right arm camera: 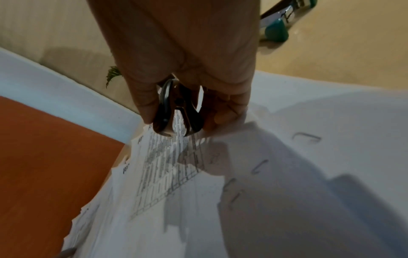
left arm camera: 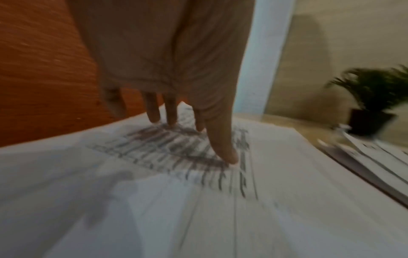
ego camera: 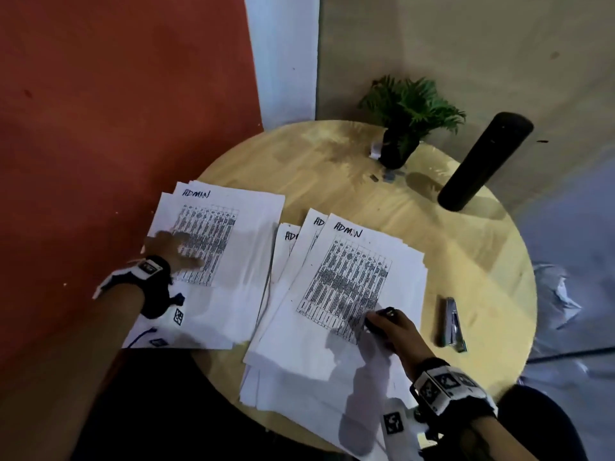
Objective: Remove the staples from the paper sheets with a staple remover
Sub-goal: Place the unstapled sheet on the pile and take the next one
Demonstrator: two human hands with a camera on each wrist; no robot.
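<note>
Fingers (right arm camera: 148, 111) of the right hand (ego camera: 392, 327) are curled round the staple remover (right arm camera: 178, 111), thumb on one side, the rest on the other, so its long axis runs down out of the grip with the claws pointing at the paper just below the fingertips. It hangs over the near stack of sheets (ego camera: 349, 327), at the lower edge of the printed grid; whether the claws touch the page cannot be told. Several staples (right arm camera: 260, 166) sit in the sheet on the wrist side of those fingers. Left hand (ego camera: 173, 247) lies flat on the other stack (ego camera: 239, 261), its fingers (left arm camera: 223, 143) straight and spread, tips pressing the printed table and holding nothing. Beyond the right knuckles, a stapler (ego camera: 452, 324) rests on the round worktop (ego camera: 482, 261). Far past both sets of fingertips stand a small potted plant (ego camera: 409, 118) and a black cylinder (ego camera: 482, 161)
</note>
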